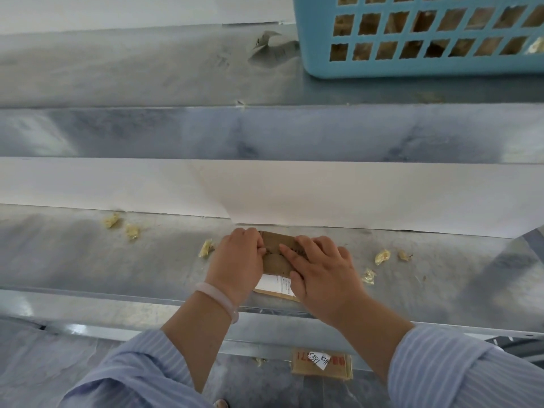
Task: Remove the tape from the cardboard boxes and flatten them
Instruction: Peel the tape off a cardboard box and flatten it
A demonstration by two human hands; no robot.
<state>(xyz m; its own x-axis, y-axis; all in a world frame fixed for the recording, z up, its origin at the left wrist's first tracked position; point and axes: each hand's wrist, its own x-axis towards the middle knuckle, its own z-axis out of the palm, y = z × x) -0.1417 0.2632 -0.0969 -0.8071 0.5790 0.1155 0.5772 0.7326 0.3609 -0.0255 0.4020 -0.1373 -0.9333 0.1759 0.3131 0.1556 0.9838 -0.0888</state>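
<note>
One small cardboard box (276, 254) lies on the metal counter (117, 260), near its front edge and just before the white wall panel (353, 195). It lies low between two hands. One white label (275, 282) shows on its near end.

The left hand (238, 260) sits at the box's left side. Its grip is closed: the fingers (260, 248) are curled down onto the top of the cardboard, though whether they pinch tape or the flap itself cannot be told. One pale bracelet (217, 298) circles that wrist. The right hand (323, 272) lies over the box's right side with its grip apart, the fingers straight and pressing flat on the cardboard, the forefinger reaching towards the left hand.

Six crumpled yellowish wads of tape (382, 257) lie on the counter: three left of the box, three right of it, none touching it.

One blue plastic basket (412, 63) stands on the upper shelf (147, 78) at the far right. Brown cardboard shows through its holes, too hidden to count.

One flattened piece of cardboard (322, 363) with a white handwritten tag lies on the floor below the counter. Two striped blue sleeves (141, 372) cover the forearms.
</note>
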